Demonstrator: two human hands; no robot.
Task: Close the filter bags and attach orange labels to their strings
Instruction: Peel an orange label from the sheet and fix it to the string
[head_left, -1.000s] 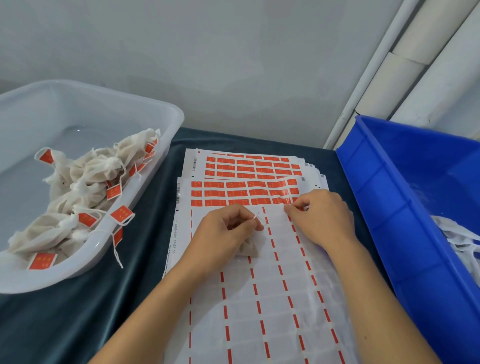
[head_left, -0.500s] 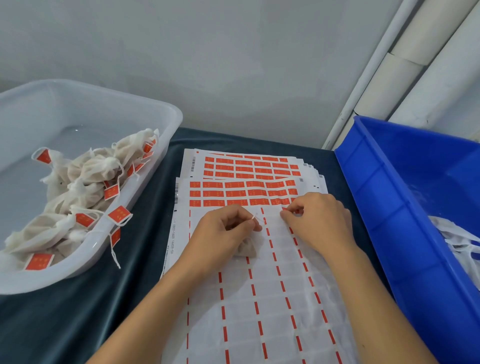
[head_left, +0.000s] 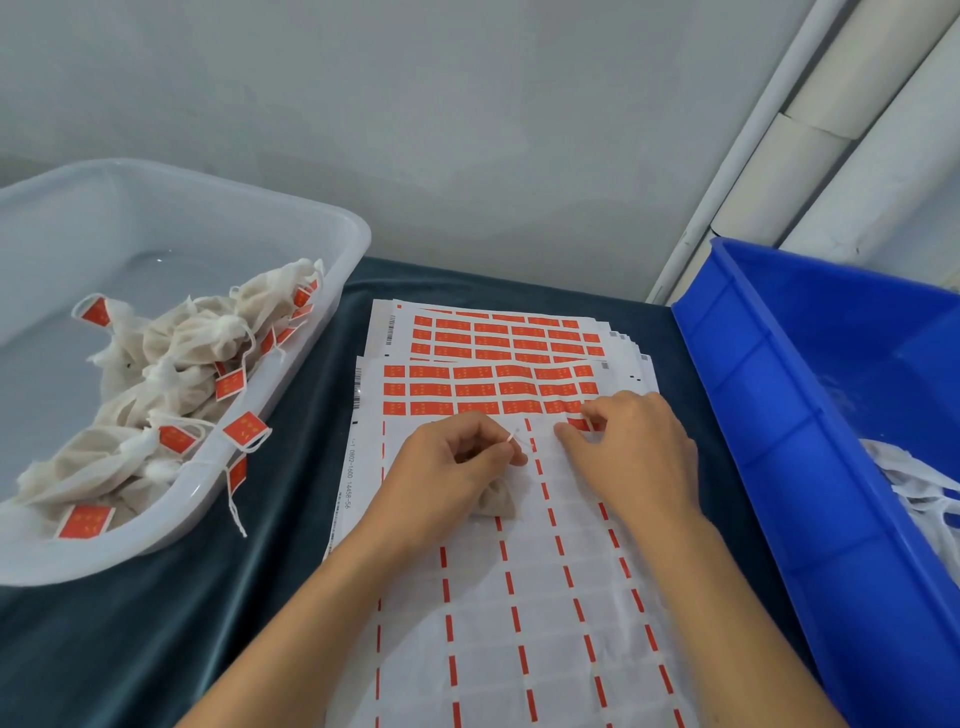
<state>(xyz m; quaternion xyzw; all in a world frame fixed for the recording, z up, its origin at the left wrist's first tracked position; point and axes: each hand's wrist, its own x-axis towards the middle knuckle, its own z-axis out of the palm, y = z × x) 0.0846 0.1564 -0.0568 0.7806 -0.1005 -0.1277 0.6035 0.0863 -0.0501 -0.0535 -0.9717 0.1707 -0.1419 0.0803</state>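
My left hand (head_left: 457, 467) rests on the label sheet (head_left: 519, 597), pinching the white string (head_left: 517, 440) of a small filter bag (head_left: 496, 504) that sticks out under the palm. My right hand (head_left: 631, 452) lies beside it, fingertips pinched on an orange label (head_left: 579, 423) at the end of the last full row on the sheet. Most of the sheet nearer to me shows only white backing with thin red strips. A second sheet of orange labels (head_left: 504, 338) lies behind it.
A white tub (head_left: 332, 270) at the left holds several closed bags with orange labels (head_left: 171, 384); one string hangs over its rim. A blue bin (head_left: 779, 441) at the right holds white bags (head_left: 914, 488). Dark cloth (head_left: 156, 623) covers the table. Pipes stand against the wall behind.
My right hand's fingertips have worked slightly left along the label row and pinched the label's edge. My left hand holds still with the string.
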